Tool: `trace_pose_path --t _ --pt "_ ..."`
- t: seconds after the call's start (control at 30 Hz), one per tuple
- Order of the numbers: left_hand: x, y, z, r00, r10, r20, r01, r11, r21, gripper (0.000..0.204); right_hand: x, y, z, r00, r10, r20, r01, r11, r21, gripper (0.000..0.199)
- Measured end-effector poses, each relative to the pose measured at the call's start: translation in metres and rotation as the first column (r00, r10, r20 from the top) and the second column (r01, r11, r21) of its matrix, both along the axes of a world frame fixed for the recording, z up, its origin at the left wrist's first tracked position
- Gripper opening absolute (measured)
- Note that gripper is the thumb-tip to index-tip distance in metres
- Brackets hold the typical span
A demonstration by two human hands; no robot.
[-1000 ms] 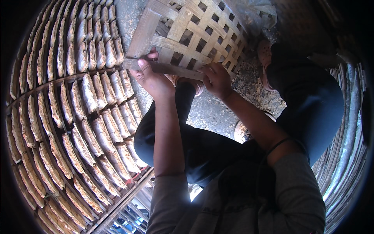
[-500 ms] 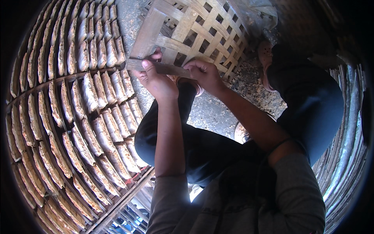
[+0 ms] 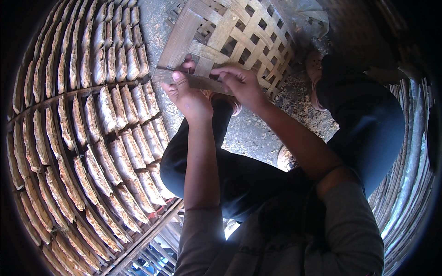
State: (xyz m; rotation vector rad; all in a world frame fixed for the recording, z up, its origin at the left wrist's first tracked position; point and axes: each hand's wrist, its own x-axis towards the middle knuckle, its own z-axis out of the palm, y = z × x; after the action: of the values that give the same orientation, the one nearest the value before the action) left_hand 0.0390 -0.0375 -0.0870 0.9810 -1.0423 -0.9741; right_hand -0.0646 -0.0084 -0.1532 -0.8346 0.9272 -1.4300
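A basket-like woven bamboo panel point(image 3: 222, 28), with square gaps in its weave, stands tilted before me between my feet. A flat wooden strip point(image 3: 202, 83) runs along its near edge. My left hand point(image 3: 192, 102) is closed on the left end of this strip, the thumb on top and fingertips showing through a gap behind it. My right hand point(image 3: 245, 86) is closed in a pinch at the strip's upper edge, farther right. Whatever its fingertips hold is too small or hidden to make out.
Rows of narrow, trough-shaped pieces point(image 3: 106, 110) with pale and orange crusty faces fill a rack on the left. Long thin poles or slats point(image 3: 403, 161) line the right side. Crumbs litter the grey floor point(image 3: 241, 129). A clear plastic sheet point(image 3: 311, 16) lies behind the panel.
The panel has shifted slightly right with my left hand still on it. My right hand has moved a little left along the strip, its index finger now reaching over the upper edge.
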Motion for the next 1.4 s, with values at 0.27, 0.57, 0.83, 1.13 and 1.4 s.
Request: trace_pose_path --t 0.27,0.57,0.83,1.13,1.4 --pt "-0.003 0.004 0.005 0.996 0.003 0.093 -0.007 0.999 0.038 0.037 0.001 0.001 0.028 0.991 0.115 0.061 -0.125 0.971 0.203 0.016" --pt "-0.004 0.005 0.004 0.999 -0.034 -0.022 0.036 0.994 0.098 0.056 0.015 -0.004 0.036 0.98 -0.2 -0.008 0.2 0.979 0.029 0.013" --pt "-0.005 0.005 0.001 0.997 -0.049 0.06 0.043 0.993 0.109 0.069 0.011 -0.004 0.044 0.999 -0.039 -0.005 0.038 0.997 -0.064 0.017" --pt "-0.011 0.018 0.009 0.997 -0.071 0.02 0.066 0.985 0.16 0.074 0.01 0.01 0.016 0.995 -0.098 -0.026 0.096 0.993 -0.065 0.019" --pt "-0.015 0.017 0.017 0.999 -0.046 -0.021 0.046 0.999 0.024 0.046 0.003 0.029 -0.008 0.909 -0.343 -0.236 0.323 0.939 -0.12 0.018"
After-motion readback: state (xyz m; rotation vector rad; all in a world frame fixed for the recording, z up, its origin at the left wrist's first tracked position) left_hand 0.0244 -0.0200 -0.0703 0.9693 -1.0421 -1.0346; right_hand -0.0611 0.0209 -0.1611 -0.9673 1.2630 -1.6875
